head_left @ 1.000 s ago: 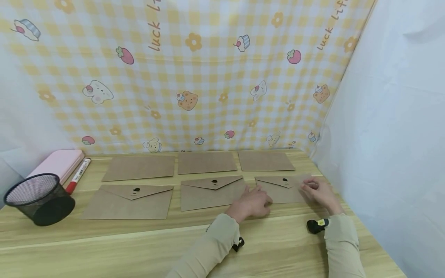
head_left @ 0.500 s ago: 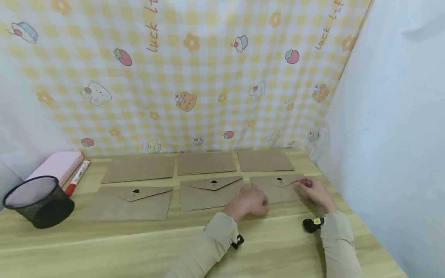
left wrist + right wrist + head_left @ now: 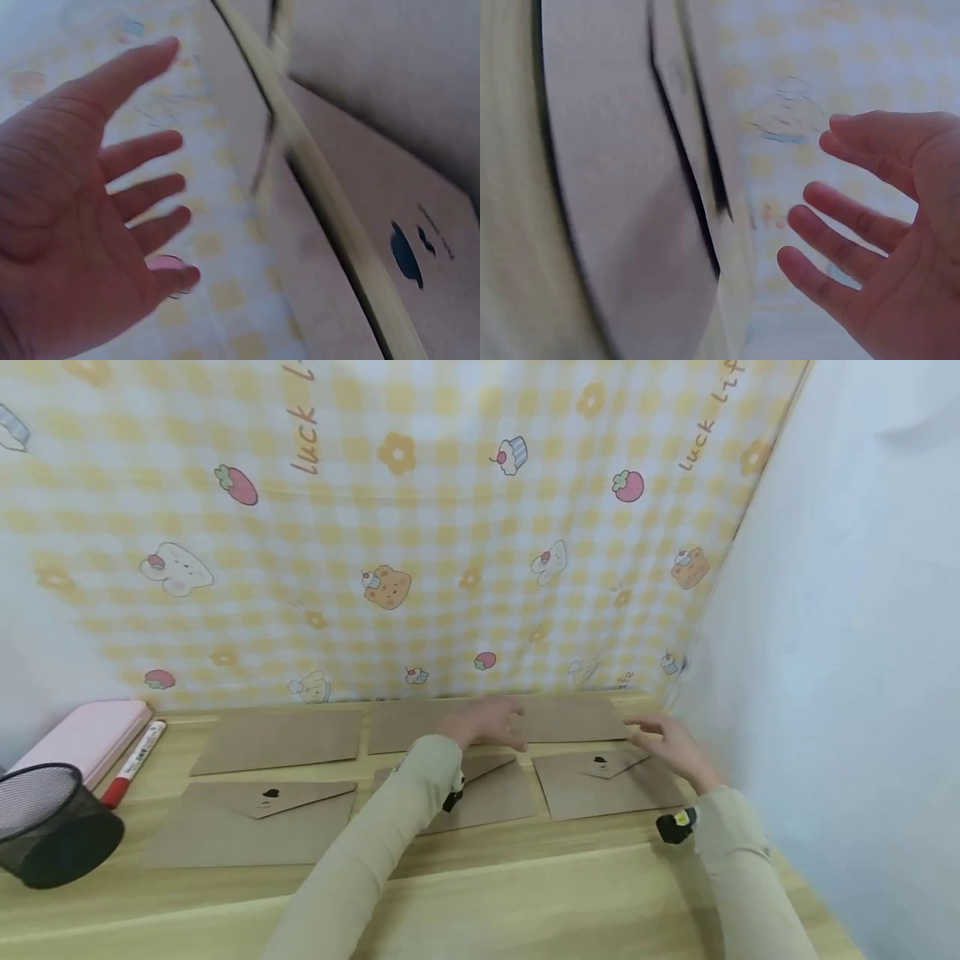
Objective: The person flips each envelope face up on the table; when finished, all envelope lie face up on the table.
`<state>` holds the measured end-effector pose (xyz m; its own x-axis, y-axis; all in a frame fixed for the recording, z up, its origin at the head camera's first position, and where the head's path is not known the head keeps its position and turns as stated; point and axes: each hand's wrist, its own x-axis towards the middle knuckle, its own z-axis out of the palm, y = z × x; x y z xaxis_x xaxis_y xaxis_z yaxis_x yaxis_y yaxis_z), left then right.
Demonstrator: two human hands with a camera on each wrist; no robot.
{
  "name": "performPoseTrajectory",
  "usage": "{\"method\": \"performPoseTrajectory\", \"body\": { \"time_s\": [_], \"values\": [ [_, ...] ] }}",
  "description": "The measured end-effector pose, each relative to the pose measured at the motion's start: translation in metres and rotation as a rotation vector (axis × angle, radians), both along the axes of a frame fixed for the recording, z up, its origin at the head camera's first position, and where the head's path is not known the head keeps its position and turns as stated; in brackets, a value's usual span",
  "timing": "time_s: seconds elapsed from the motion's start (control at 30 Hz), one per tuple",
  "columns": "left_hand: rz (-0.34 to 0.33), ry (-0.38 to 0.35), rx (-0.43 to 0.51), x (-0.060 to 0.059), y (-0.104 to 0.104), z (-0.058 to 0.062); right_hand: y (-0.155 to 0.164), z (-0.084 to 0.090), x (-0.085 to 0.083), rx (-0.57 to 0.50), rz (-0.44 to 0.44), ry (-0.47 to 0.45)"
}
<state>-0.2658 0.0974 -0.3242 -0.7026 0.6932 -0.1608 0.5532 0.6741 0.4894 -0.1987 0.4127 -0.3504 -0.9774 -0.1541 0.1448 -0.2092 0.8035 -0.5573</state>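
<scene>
Six brown paper envelopes lie in two rows on the wooden table (image 3: 525,893). The front three show flaps with a small black seal: left (image 3: 255,818), middle (image 3: 495,789), right (image 3: 607,781). My left hand (image 3: 491,722) hovers open above the back row, between the middle back envelope (image 3: 401,735) and the right back envelope (image 3: 581,718). My right hand (image 3: 663,739) is open, fingers spread, over the far right corner of the right front envelope. In the left wrist view my left hand (image 3: 112,195) holds nothing, a black seal (image 3: 405,255) below it. My right hand (image 3: 870,225) is likewise empty.
A black mesh pen cup (image 3: 45,822) stands at the front left. Behind it lie a pink case (image 3: 82,739) and a red marker (image 3: 135,760). A yellow checked cloth (image 3: 420,527) hangs behind the table, and a white cloth (image 3: 840,652) closes the right side.
Both hands left the right front envelope, which now lies slightly further left. My left hand rose and reached to the back row. My right hand lifted a little toward the back.
</scene>
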Motion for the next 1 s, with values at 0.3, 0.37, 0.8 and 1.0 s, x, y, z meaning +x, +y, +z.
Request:
{"method": "performPoseTrajectory", "body": {
  "time_s": [0.3, 0.37, 0.8, 1.0],
  "values": [
    [0.042, 0.076, -0.135, -0.041, 0.032, -0.044, -0.027, -0.003, -0.057, 0.190, 0.178, -0.207],
    [0.067, 0.067, -0.165, -0.039, 0.036, -0.045, -0.025, -0.008, -0.066, 0.225, 0.196, -0.233],
    [-0.007, 0.224, -0.161, -0.037, 0.053, -0.040, 0.004, -0.023, -0.074, 0.253, 0.208, -0.109],
    [0.124, 0.130, 0.071, -0.043, 0.052, -0.045, 0.005, -0.028, -0.070, 0.094, -0.026, -0.033]
  ]
}}
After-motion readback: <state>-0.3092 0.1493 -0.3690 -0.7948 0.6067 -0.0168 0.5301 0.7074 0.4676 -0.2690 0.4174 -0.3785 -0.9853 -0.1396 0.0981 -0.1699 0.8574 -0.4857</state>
